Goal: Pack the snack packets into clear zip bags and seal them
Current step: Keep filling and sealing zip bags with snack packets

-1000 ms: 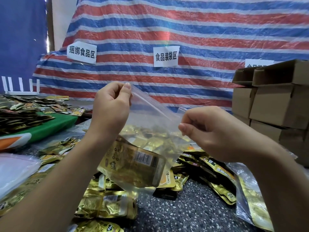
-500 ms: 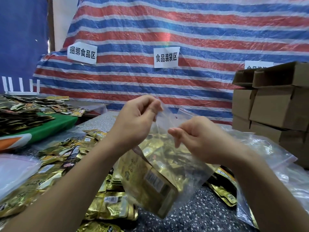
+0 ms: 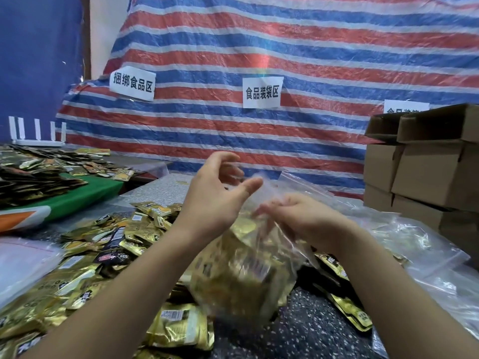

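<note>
Centrally, clear zip bag (image 3: 248, 270) hanging above speckled table (image 3: 311, 332), blurred, stuffed with gold snack packets (image 3: 241, 278). Right hand (image 3: 300, 218) pinching bag's upper edge; left hand (image 3: 215, 198) hovering beside it, fingers spread, gripping nothing. Loose packets (image 3: 108, 244) lying around. Judgement: sealing going best by squeezing out air, aligning zip strips, pinching along whole edge.

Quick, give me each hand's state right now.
Left hand: open, fingers loosely spread, holding nothing.
Right hand: its grip pinches the top of the clear zip bag filled with gold snack packets.
</note>
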`<state>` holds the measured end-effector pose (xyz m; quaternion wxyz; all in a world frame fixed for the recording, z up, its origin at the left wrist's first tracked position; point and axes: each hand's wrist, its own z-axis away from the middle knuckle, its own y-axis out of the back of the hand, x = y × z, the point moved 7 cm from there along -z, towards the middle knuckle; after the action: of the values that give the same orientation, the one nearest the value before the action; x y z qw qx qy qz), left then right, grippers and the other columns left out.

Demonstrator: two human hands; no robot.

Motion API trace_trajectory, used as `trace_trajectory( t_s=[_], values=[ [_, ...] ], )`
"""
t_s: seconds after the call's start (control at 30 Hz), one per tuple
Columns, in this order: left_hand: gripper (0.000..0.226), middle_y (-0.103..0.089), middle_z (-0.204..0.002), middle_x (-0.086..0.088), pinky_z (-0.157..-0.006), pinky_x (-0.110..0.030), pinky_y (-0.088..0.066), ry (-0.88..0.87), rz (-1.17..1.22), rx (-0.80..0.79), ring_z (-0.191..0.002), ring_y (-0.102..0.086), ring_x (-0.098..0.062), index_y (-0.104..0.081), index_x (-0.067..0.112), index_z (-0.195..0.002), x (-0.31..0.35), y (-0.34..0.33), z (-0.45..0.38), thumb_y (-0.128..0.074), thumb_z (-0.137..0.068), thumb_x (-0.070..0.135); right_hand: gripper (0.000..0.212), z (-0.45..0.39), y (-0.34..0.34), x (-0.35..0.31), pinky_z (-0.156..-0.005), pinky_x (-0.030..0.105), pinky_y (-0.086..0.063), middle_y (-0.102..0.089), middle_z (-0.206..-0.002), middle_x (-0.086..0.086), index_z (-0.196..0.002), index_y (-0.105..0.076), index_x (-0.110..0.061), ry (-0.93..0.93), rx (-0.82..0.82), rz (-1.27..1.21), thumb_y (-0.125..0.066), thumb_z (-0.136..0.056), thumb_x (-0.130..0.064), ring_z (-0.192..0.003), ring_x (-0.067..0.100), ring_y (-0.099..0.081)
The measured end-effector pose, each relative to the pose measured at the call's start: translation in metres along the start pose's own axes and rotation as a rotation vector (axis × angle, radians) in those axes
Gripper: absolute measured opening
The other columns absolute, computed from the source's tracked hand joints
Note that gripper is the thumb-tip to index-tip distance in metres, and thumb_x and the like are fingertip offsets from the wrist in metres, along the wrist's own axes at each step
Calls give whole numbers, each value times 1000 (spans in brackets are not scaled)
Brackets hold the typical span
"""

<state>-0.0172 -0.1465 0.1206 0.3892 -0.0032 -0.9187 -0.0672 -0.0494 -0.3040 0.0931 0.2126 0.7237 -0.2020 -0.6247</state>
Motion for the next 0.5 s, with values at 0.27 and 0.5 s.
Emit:
trace_trajectory(
  t_s=[0.27, 0.5],
  values=[
    [35, -55, -107, 20, -55, -9, -48, 53, -32, -44, -86, -55, 18, -45, 36, -126, -1, 0, 1, -60, -95, 42, 29, -23, 117, 68, -59, 33, -59, -67, -112, 12, -129, -56, -7, -17, 692, -1098, -39, -106, -13, -88, 25, -69],
    [20, -60, -105, 18, -68, -26, -55, 60, -83, -113, -78, -68, -4, -49, 37, -115, -1, -6, 4, -54, -97, 44, 46, -13, 93, 146, -75, 39, -53, -63, -105, 26, -129, -48, 8, -473, 583, -882, -26, -110, -28, -91, 35, -62]
  ],
)
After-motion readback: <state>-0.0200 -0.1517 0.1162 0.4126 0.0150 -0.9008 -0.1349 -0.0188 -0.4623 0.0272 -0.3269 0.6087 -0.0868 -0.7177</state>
